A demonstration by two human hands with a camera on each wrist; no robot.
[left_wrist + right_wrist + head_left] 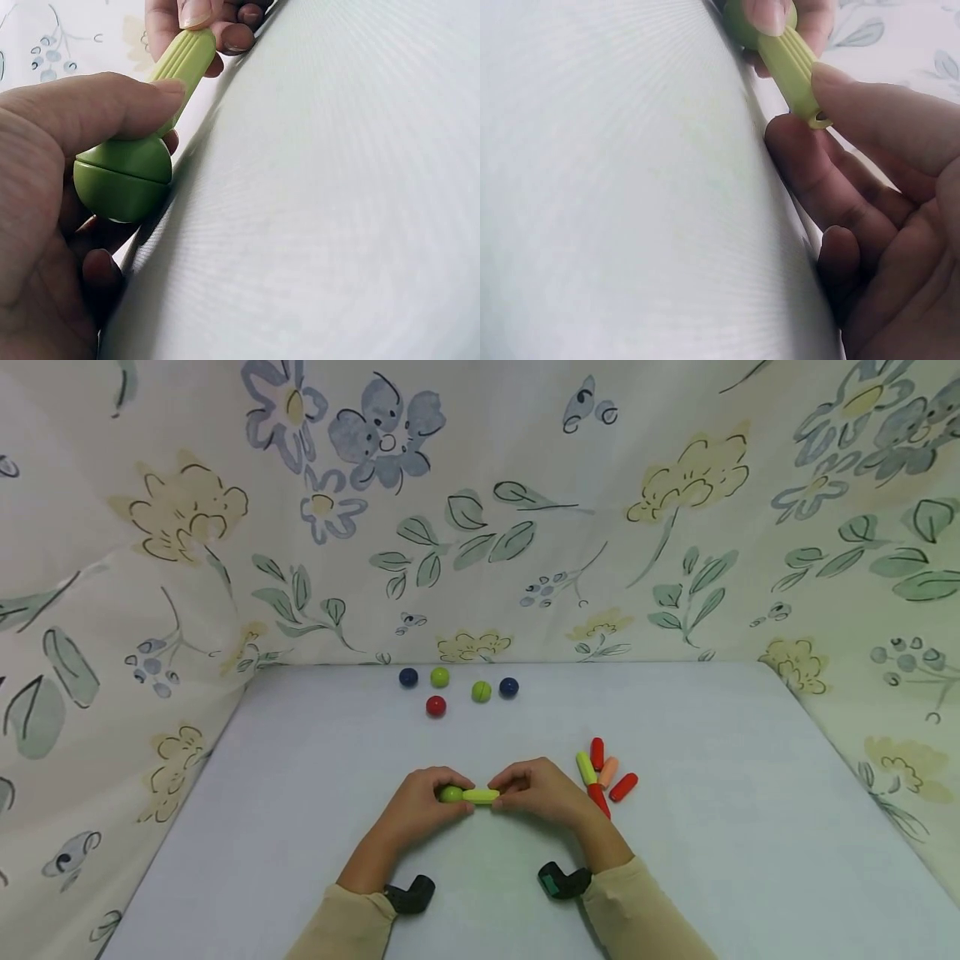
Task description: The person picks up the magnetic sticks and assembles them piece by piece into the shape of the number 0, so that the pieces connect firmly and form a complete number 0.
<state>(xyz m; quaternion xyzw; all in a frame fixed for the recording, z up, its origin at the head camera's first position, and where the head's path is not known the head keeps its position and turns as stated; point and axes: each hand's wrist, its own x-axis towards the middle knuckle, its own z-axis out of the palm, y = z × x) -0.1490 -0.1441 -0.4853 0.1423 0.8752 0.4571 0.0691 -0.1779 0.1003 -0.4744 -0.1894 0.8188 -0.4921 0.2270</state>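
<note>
A green ball (124, 180) with a seam round its middle touches one end of a ribbed yellow-green rod (482, 796), just above the white table. My left hand (424, 803) grips the ball, its thumb lying over the joint between ball and rod. With thumb and fingers my right hand (543, 792) pinches the rod's other end. The right wrist view shows a small round hole in that end of the rod (791, 71). Some fingers of both hands are hidden behind the two pieces.
Several balls lie at the back: dark blue (408, 677), green (440, 677) and red (436, 706) among them. Right of my right hand is a loose group of rods: red (597, 753), yellow-green (586, 768) and peach (608, 772). A flowered cloth (465, 585) hangs behind the table (750, 827).
</note>
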